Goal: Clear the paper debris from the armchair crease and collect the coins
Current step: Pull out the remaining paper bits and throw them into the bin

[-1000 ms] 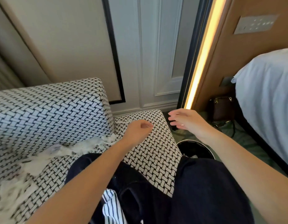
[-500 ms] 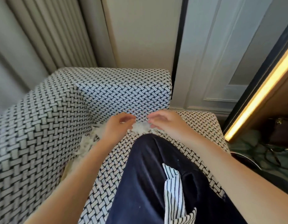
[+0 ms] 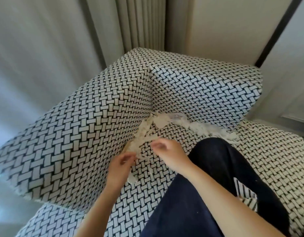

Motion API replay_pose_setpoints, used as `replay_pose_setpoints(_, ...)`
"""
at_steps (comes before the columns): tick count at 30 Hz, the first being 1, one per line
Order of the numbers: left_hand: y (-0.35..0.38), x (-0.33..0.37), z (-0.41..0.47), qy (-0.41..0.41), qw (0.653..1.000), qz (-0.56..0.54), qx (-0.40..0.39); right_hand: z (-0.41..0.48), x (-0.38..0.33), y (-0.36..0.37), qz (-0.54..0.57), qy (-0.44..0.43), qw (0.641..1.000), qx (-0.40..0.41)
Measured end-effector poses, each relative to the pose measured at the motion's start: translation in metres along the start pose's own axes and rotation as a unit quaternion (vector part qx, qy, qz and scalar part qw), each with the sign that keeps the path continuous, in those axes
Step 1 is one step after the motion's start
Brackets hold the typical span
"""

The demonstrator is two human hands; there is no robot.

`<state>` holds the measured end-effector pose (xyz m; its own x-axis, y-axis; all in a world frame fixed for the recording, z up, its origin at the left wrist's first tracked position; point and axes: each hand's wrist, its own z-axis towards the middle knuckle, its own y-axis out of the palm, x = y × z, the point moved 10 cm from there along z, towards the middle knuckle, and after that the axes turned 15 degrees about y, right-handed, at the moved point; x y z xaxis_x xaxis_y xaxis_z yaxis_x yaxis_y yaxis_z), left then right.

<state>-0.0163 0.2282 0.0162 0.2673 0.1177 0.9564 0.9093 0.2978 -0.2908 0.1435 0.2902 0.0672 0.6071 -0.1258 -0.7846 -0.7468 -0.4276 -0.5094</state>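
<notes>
Nearest: two bare forearms (image 3: pixel 221 190) reaching forward from the lower edge. To the right of them, a leg in dark navy trousers (image 3: pixel 207 168), bent and lying on the seat cushion (image 3: pixel 276 159) of the armchair (image 3: pixel 96 134), with a piece of striped cloth (image 3: pixel 245 199) against its right side.

Further in, the left hand (image 3: pixel 121 165) at the crease between seat and left panel, fingers curled, tips right at a strip of the paper debris (image 3: pixel 142 134). Too blurred to tell a pinch from a mere touch. Just beside it, the right hand (image 3: pixel 171 155), palm down over the seat, fingers bent downward and smeared by motion, tips near the same strip. Impossible to tell whether holding anything.

Beyond the hands, more of the chair, upholstered in black-and-white basket weave. Packed into its crease as into a trough: shredded whitish paper, running from beside the left hand up to the inner corner, thickest there, then on rightward along the foot of the right panel toward the knee. Some shreds spilling out onto the seat.

Farthest: a pale grey curtain (image 3: pixel 45 48) behind the left panel, tighter pleats (image 3: pixel 141 23) behind the corner, a cream wall (image 3: pixel 216 23) and a dark slanting frame strip (image 3: pixel 281 31) at upper right.
</notes>
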Motion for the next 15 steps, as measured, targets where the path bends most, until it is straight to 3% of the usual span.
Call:
replay_pose_setpoints(5, -0.025, -0.034, -0.035, -0.025, 0.997, -0.016, 0.068, 0.007, 0.016, 0.058, -0.097, -0.004, 0.995, -0.013)
replay_pose_setpoints(10, -0.041, -0.047, -0.056, -0.011, 0.992, 0.070, 0.108, 0.013, 0.042, 0.088, -0.278, 0.009, 0.959, -0.060)
replay_pose_setpoints(15, -0.023, -0.051, -0.054, 0.010, 0.980, 0.200, 0.003, 0.020, 0.057, 0.105, -0.359, 0.017, 0.928, -0.094)
